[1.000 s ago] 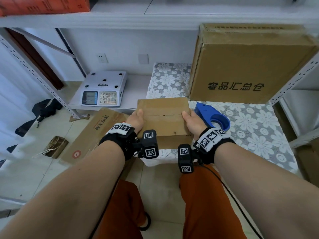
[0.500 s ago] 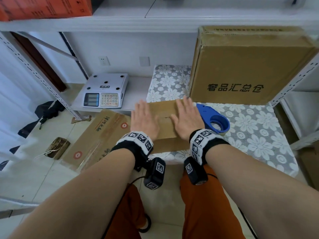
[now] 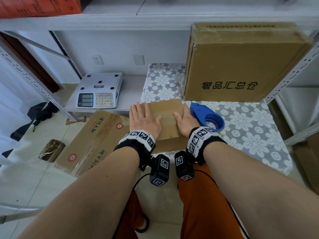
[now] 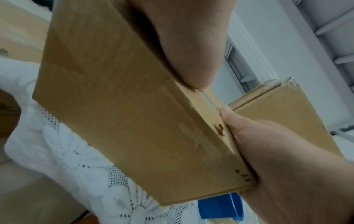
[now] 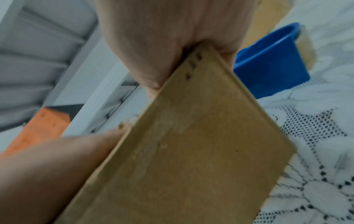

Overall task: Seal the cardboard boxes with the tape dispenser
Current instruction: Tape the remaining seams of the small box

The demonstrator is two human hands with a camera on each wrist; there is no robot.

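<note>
A small brown cardboard box [image 3: 165, 116] lies on the flowered cloth at the shelf's front edge, its top flaps folded down with the seam showing between my hands. My left hand [image 3: 143, 118] lies flat on the left half of the top, fingers straight. On the right half my right hand [image 3: 183, 120] rests flat, its fingers along the right edge. The blue tape dispenser [image 3: 207, 116] lies on the cloth just right of the box, untouched. In the left wrist view the box's front face [image 4: 124, 106] fills the middle, with the dispenser [image 4: 220, 207] below it.
A large cardboard box [image 3: 241, 62] stands behind the dispenser at the back right. A grey weighing scale [image 3: 100, 90] sits on the shelf to the left. A flattened carton [image 3: 96, 140] lies on the floor below left. Shelf posts [image 3: 290, 78] frame the right side.
A second ago both hands held the box by its sides. They have since moved onto its top, laid flat, and spread slightly apart. The box has stayed where it was.
</note>
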